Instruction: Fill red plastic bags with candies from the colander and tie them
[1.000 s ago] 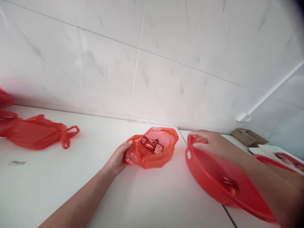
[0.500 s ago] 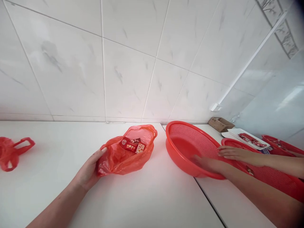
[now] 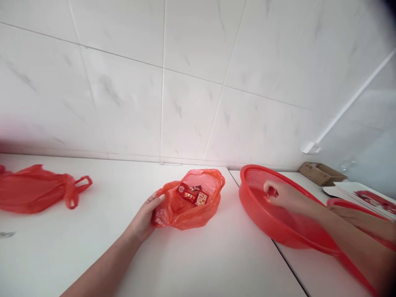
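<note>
My left hand grips the near-left edge of a red plastic bag, its thumb on the rim. The bag lies open on the white table, with a few small red and patterned snack packets inside. My right hand is over a red plastic basket, fingers curled round a small red packet; motion blur hides its details.
Another red plastic bag lies at the left. At the right, another person's forearm reaches over a second red basket. Behind are a cardboard box and a white tray with red packs. A tiled wall backs the table.
My right hand has risen from the basket's bottom and now holds a small red packet. The view has swung left, showing more of the left bag. My left hand keeps its grip.
</note>
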